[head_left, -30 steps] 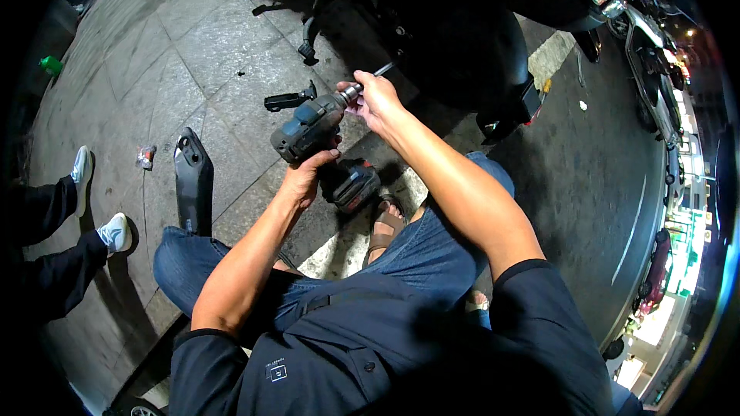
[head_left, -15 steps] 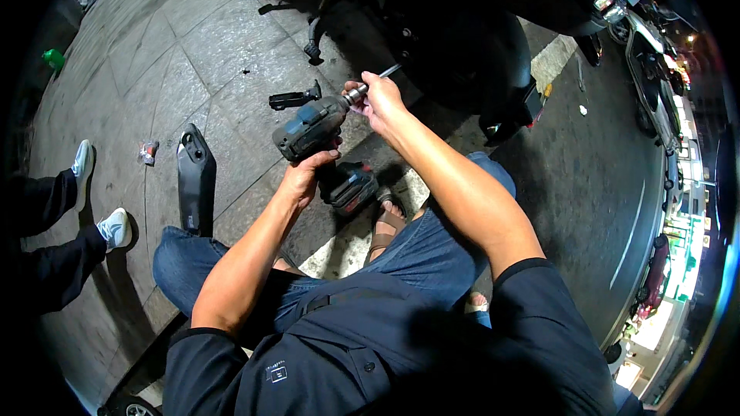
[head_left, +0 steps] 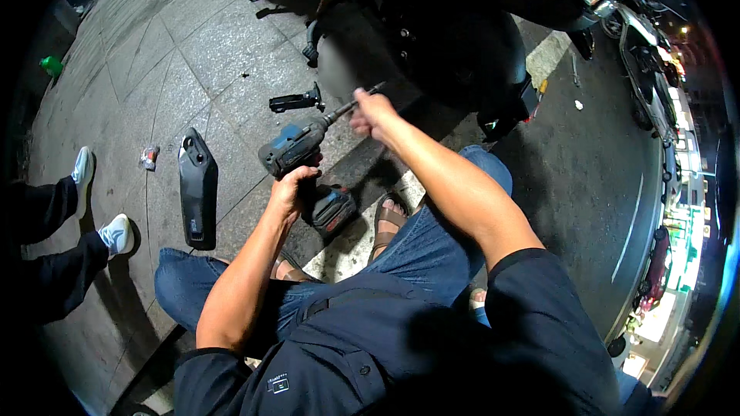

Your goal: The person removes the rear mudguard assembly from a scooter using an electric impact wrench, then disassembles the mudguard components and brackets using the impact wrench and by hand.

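My left hand (head_left: 293, 189) grips the handle of a dark cordless power drill (head_left: 297, 146) with a battery block (head_left: 333, 208) at its base. Its long bit extension (head_left: 356, 102) points up and right toward the underside of a dark scooter (head_left: 432, 38). My right hand (head_left: 371, 114) is closed around the front end of that extension, near the scooter's lower body. I am crouched, with blue-jeaned knees and a sandalled foot (head_left: 388, 219) below the tool.
A black plastic cover panel (head_left: 199, 189) lies on the stone paving to the left. A small black part (head_left: 293, 100) and a little red-and-white packet (head_left: 148, 157) lie nearby. Another person's legs in white shoes (head_left: 116, 233) are at far left. Parked scooters (head_left: 644, 54) line the road at right.
Both hands and the drill have stayed close to the same spot under the scooter; my right hand has shifted slightly up along the extension, and the view has tilted a little.
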Motion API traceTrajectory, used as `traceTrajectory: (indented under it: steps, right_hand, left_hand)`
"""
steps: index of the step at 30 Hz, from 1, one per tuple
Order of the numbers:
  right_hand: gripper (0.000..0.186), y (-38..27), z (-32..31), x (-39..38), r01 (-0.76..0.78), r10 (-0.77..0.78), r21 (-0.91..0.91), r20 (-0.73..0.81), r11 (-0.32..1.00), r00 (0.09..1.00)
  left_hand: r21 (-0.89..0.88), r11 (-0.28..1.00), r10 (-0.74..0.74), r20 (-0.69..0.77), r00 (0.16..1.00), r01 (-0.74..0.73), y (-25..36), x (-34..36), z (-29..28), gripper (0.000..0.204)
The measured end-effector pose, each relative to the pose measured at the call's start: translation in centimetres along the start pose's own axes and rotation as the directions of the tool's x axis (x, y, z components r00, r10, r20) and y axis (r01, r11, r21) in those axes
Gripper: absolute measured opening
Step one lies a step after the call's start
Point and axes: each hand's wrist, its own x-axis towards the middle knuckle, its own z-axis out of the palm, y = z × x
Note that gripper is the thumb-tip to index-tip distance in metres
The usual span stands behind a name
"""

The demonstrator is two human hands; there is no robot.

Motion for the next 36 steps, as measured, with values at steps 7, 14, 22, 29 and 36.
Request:
traceTrajectory:
  steps: [7, 14, 22, 29, 36]
  right_hand:
    - [0.034, -8.5, -10.1, 1.2, 0.499, -0.111, 0.554, -0.589, 0.667, 0.801]
    - [0.037, -8.2, -14.8, 0.2, 0.562, -0.165, 0.645, -0.569, 0.519, 0.806]
    - [0.031, -8.4, -13.2, -0.2, 0.629, -0.127, 0.441, -0.747, 0.640, 0.653]
    - [0.035, -7.7, -16.3, 0.0, 0.644, -0.248, 0.520, -0.637, 0.561, 0.730]
    - [0.035, -7.8, -21.2, -1.1, 0.645, -0.364, 0.444, -0.565, 0.622, 0.740]
  left_hand:
    - [-0.117, 0.989, -0.094, -0.011, 0.995, 0.092, 0.9, 1.3, 0.6, 0.021]
    - [-0.151, 0.983, -0.095, 0.058, 0.994, 0.103, 0.9, 2.6, 1.7, 0.018]
    - [-0.167, 0.984, -0.043, 0.096, 0.994, 0.059, 0.3, 2.4, 2.1, 0.020]
    - [-0.160, 0.981, -0.102, 0.067, 0.992, 0.112, 0.3, 2.4, 2.6, 0.020]
    - [-0.133, 0.983, -0.112, 0.106, 0.988, 0.126, -0.3, 3.4, 3.5, 0.022]
